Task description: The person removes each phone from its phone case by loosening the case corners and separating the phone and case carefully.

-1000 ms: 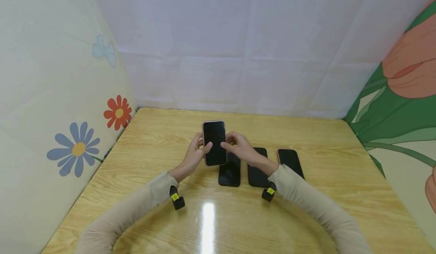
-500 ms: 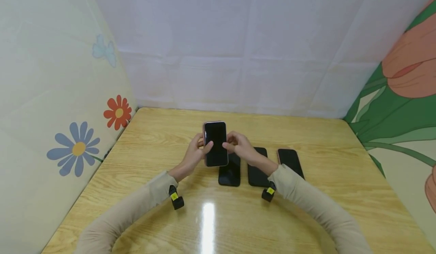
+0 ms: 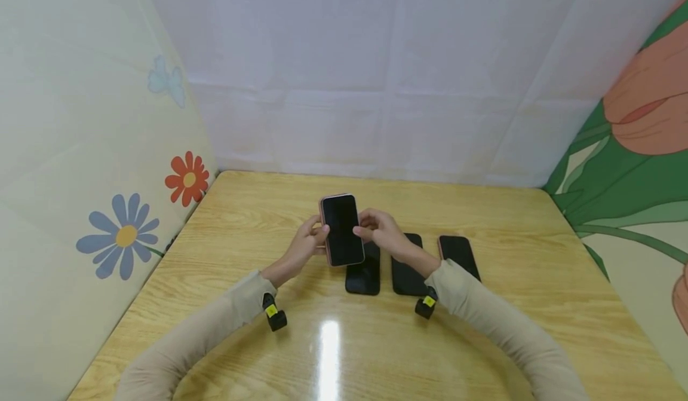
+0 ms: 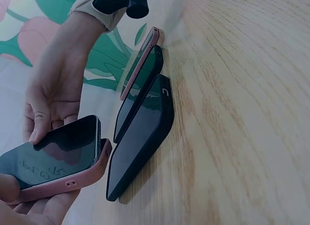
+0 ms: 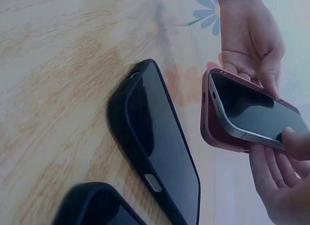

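While both hands grip it, phone (image 3: 344, 230) sits unevenly in its pink case (image 5: 208, 125)

As the head view shows, phone and case are held together off the table (image 3: 242, 216), tilted with the screen towards the person. In that view they overlap the far end of the left dark phone (image 3: 362, 278); the middle dark phone (image 3: 407, 278) and the right pink-edged phone (image 3: 459, 254) lie in a row to its right. Clearance over the table cannot be judged.

Left hand (image 3: 301, 245): clamped on the left side, thumb at the front edge, fingers behind the case. Right hand (image 3: 384, 233): pinching the right side, thumb on the screen's edge, fingers under the case.

Seating: at the near right corner the phone stands proud of the case, its silver frame exposed. The fit at the far end cannot be confirmed.

Handling, by judgement: light enough for one hand, though dense for its size. The body is stiff, the glass and bare metal slippery, and the screen fragile if dropped; the case is probably softer and yields at its corners. Best hold is along both long sides, fingers spread behind the case, thumbs on the rims and off the middle of the glass; a pinch on the exposed frame alone could slip
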A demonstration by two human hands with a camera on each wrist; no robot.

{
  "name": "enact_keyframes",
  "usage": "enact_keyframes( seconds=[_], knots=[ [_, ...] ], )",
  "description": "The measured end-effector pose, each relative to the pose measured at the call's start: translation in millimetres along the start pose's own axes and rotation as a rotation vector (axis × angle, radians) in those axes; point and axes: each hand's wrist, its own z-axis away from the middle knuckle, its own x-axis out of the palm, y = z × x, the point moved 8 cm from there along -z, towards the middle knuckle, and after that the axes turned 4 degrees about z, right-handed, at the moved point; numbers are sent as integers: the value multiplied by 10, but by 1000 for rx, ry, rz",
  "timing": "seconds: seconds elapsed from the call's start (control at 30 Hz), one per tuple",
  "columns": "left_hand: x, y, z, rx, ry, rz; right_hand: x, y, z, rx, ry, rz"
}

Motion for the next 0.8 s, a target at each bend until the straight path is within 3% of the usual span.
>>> enact_keyframes(
  seconds=[0.3,0.8],
  knots=[
    [-22,-1,14,-10,24,-16,22,-8,-13,7,-13,-10],
    [-32,-17,-5,-9,-16,-33,51,-2,5,72,-26,-55]
  ],
)
